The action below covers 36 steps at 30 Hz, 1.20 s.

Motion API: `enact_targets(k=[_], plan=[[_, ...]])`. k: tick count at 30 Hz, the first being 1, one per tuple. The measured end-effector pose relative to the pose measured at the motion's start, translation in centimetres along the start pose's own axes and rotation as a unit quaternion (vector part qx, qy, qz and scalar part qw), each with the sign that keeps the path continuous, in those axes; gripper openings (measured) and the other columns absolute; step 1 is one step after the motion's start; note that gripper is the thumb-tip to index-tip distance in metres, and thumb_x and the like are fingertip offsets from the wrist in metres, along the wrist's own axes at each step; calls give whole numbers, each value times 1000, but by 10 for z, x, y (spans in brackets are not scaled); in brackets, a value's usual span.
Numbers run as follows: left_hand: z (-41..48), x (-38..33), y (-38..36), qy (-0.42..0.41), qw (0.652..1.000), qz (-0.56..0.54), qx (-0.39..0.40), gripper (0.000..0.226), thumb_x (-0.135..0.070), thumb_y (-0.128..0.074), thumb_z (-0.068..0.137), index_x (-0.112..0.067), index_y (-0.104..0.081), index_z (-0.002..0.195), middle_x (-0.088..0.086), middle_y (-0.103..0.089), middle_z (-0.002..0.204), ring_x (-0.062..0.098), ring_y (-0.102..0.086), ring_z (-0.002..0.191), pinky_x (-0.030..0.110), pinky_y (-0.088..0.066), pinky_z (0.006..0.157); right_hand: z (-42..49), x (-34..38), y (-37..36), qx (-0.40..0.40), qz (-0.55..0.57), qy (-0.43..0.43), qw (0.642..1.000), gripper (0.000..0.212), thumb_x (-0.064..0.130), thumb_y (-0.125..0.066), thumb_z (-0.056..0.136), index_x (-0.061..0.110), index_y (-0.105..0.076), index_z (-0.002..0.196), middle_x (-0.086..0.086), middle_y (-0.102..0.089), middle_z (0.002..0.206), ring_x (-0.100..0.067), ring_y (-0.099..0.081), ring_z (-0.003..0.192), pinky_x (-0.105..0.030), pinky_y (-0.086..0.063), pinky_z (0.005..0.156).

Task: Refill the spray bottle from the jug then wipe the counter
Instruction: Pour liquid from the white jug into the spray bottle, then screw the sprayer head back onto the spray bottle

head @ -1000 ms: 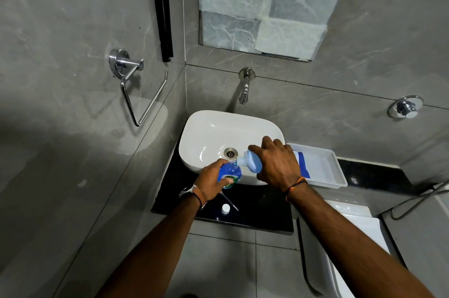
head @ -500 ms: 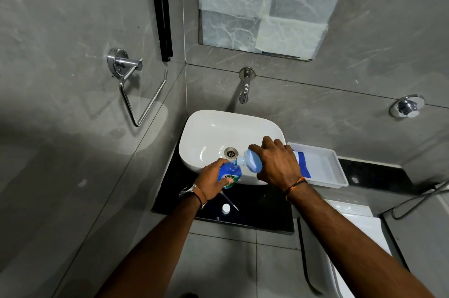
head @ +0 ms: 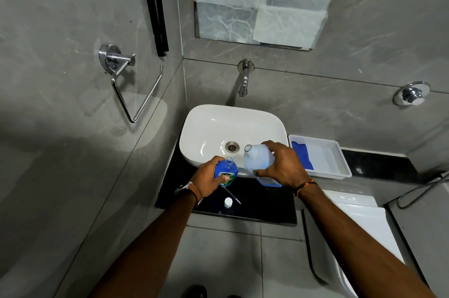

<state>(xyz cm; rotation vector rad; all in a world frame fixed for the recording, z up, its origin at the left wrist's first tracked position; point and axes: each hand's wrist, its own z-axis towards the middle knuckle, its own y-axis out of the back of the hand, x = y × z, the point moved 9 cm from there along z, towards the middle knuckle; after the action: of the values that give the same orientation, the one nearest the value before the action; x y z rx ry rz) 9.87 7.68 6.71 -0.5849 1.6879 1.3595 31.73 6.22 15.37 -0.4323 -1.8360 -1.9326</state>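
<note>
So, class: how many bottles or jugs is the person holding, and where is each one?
2. The small blue bottle is in the left hand, uncapped, at the sink's front edge. The pale jug is in the right hand, just right of it. None seem hidden.

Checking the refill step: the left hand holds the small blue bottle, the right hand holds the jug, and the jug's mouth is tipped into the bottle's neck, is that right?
Not quite. The head view shows the jug in the right hand raised, its mouth apart from the small blue bottle in the left hand.

spray bottle [head: 226, 171] label partly under fingers, jug [head: 261, 164] base behind right hand [head: 281, 166], toilet cut off
</note>
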Motion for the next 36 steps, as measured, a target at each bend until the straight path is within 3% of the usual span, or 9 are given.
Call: enact_targets(k=[3, 8, 14, 17, 22, 30, 34, 36], plan=[[-5, 11, 1, 12, 1000, -14, -3, 47, -7, -77, 82, -5, -53, 123, 18, -68, 116, 29, -68, 107, 49, -60, 91, -9, -28, -6, 14, 50, -36, 998, 76, 62, -90, 50, 42, -57, 116, 17, -67, 104, -10, -62, 86, -16, -47, 66], [-15, 32, -1, 28, 1000, -6, -9, 46, -5, -77, 82, -2, -56, 123, 18, -69, 116, 29, -69, 106, 46, -60, 91, -27, -66, -30, 35, 120, -96, 988, 79, 58, -95, 48, 40, -58, 115, 14, -72, 104, -9, -71, 86, -28, -62, 69], [-25, 57, -9, 50, 999, 8, -15, 44, 2, -76, 80, 1, -58, 119, 19, -69, 114, 31, -68, 106, 42, -60, 90, -41, -90, -63, 41, 161, -131, 977, 73, 24, -100, 54, 28, -61, 115, 4, -73, 106, -15, -71, 97, -34, -62, 81], [-26, 68, -12, 59, 998, 16, -13, 45, 3, -76, 79, 1, -57, 120, 20, -67, 116, 31, -67, 107, 40, -60, 91, -44, -101, -73, 29, 160, -148, 976, 72, 13, -99, 52, 22, -63, 114, 1, -71, 108, -18, -69, 98, -26, -58, 79], [-24, 88, -12, 84, 996, 21, -17, 47, 4, -76, 79, 1, -56, 121, 20, -66, 119, 32, -65, 110, 39, -56, 96, -44, -115, -86, 18, 161, -166, 973, 73, 9, -99, 51, 19, -65, 115, 0, -71, 109, -18, -68, 97, -24, -52, 80], [-19, 110, -16, 107, 994, 15, -9, 49, 3, -76, 79, -1, -56, 124, 18, -65, 123, 32, -63, 113, 41, -52, 102, -42, -132, -97, 31, 160, -204, 965, 71, 2, -96, 54, 18, -62, 115, -2, -72, 108, -20, -67, 98, -6, -45, 71], [-17, 116, -19, 116, 993, 2, -7, 51, 0, -76, 81, -2, -53, 127, 18, -64, 125, 30, -62, 114, 36, -52, 101, -40, -130, -98, 37, 164, -213, 963, 75, 4, -97, 56, 14, -61, 121, -3, -70, 113, -21, -65, 102, -16, -48, 78], [-14, 117, -19, 115, 993, -3, -8, 52, -2, -76, 82, -2, -53, 128, 18, -63, 126, 30, -62, 115, 33, -51, 99, -37, -129, -99, 47, 164, -216, 961, 76, 4, -97, 57, 16, -61, 123, -3, -70, 114, -22, -65, 103, -11, -48, 76]])
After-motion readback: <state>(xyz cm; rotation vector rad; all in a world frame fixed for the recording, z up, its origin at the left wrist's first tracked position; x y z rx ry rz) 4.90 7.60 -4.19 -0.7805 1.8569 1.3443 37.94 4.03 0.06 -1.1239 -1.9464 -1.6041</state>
